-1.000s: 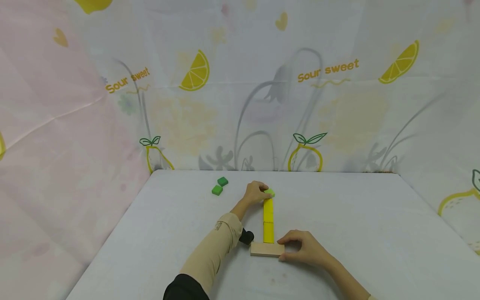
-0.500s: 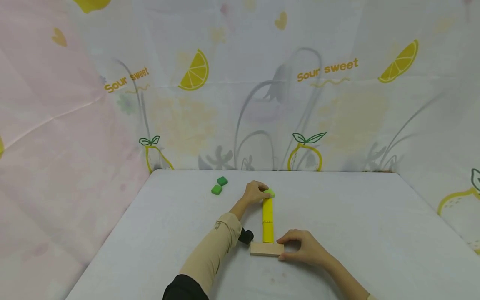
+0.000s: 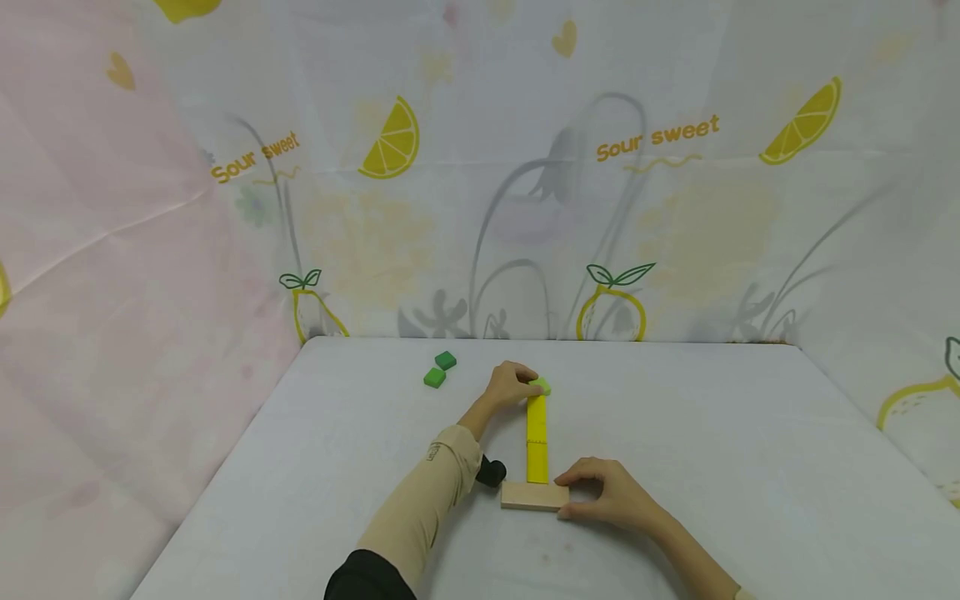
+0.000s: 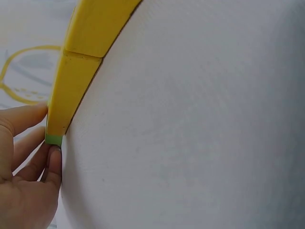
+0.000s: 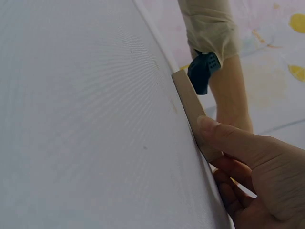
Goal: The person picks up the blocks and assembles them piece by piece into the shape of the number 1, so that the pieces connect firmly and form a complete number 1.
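Two yellow rectangular blocks (image 3: 537,419) lie end to end in a straight line running away from me. At their far end sits a light green block (image 3: 543,386), which my left hand (image 3: 512,385) pinches between thumb and fingers. The left wrist view shows only a thin green strip (image 4: 54,140) of it beyond the yellow end. Across the near end of the line lies a plain wooden block (image 3: 534,497). My right hand (image 3: 613,496) holds its right end, with the thumb on the near side and fingers on the far side.
Two green blocks (image 3: 435,378) lie near each other at the back left of the white table (image 3: 720,467). A black device (image 3: 492,472) is strapped at my left wrist, close to the wooden block. Behind the table hangs a lemon-print cloth (image 3: 510,208).
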Action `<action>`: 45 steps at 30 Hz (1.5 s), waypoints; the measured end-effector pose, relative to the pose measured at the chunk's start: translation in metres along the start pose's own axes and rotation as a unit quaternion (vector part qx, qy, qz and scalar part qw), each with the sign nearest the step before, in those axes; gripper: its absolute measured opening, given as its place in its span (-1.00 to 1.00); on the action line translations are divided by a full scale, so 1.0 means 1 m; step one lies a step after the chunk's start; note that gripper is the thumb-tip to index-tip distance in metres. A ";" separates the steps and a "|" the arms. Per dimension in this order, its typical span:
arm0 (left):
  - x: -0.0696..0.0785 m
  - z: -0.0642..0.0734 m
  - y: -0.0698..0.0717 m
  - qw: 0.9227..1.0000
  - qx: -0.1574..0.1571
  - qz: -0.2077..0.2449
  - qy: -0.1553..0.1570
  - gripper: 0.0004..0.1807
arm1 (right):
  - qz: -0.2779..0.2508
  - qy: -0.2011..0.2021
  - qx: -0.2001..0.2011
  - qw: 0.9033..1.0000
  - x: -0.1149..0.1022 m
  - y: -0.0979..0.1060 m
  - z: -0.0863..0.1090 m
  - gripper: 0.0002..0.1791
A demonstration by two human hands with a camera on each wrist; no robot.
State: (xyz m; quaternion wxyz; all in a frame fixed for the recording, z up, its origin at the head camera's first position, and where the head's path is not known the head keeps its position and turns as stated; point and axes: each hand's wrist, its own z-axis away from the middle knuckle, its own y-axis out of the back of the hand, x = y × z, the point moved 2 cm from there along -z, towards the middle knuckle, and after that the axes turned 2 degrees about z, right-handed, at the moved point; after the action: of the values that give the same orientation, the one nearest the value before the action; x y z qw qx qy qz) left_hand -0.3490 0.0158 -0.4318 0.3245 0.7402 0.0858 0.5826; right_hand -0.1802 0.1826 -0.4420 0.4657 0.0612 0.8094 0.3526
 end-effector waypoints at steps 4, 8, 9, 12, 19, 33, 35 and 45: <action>0.000 0.001 0.001 1.000 -0.004 0.004 0.001 -0.67 | 0.000 0.006 0.002 1.000 0.000 0.000 0.000 -0.64; 0.000 0.001 0.002 1.000 -0.005 0.003 -0.003 -0.69 | -0.002 0.006 0.003 1.000 0.001 0.000 0.000 -0.64; 0.000 0.001 0.002 1.000 -0.005 0.002 -0.006 -0.70 | -0.002 0.005 0.004 1.000 0.001 0.000 0.000 -0.63; -0.001 0.002 0.002 1.000 -0.004 0.006 -0.009 -0.72 | -0.004 0.003 0.003 1.000 0.001 0.000 0.000 -0.63; -0.004 0.001 0.003 1.000 0.002 0.010 -0.005 -0.74 | -0.001 0.000 0.001 1.000 0.001 0.000 0.000 -0.64; -0.011 0.009 0.009 0.999 0.031 0.027 -0.032 -0.73 | 0.008 0.001 0.002 1.000 0.000 0.000 0.000 -0.64; -0.011 0.011 0.010 0.998 0.041 0.031 -0.034 -0.73 | 0.005 0.003 0.003 1.000 -0.001 0.000 0.000 -0.64; -0.013 0.019 0.020 0.995 0.062 0.080 -0.021 -0.72 | 0.002 0.006 0.004 1.000 0.001 -0.001 0.000 -0.64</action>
State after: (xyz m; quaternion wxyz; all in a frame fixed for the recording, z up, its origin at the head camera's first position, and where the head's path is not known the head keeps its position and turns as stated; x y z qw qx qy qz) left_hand -0.3409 -0.0138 -0.4326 0.2321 0.7754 0.0554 0.5847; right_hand -0.1800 0.1826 -0.4430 0.4601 0.0630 0.8132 0.3507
